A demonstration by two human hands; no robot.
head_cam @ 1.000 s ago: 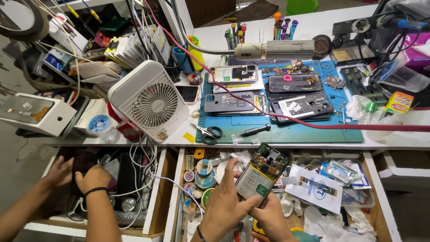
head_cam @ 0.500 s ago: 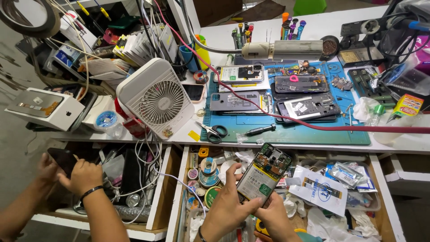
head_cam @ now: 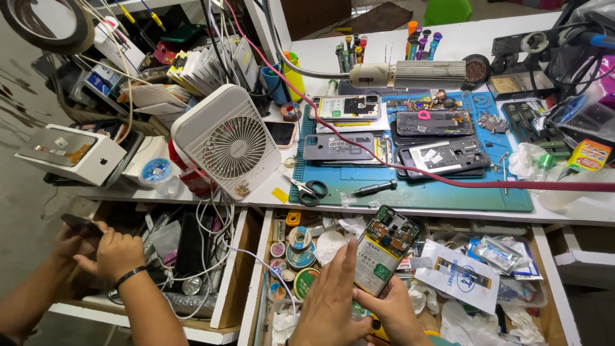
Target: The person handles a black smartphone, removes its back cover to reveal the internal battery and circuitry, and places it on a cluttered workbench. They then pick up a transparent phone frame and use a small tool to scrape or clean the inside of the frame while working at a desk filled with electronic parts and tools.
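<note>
The person's 2 bare hands, left hand (head_cam: 327,304) and right hand (head_cam: 391,307), wear no gloves or rings.

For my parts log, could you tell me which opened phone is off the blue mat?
The phone held in both hands over the drawer; the others lie on the mat.

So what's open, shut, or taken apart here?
Opened phone: back off, insides showing, held in left hand and right hand.
Right drawer: pulled open, full of parts.
Left drawer: pulled open; another person's hands over it.
Scissors: closed.
Phones on blue mat: taken apart.
</note>
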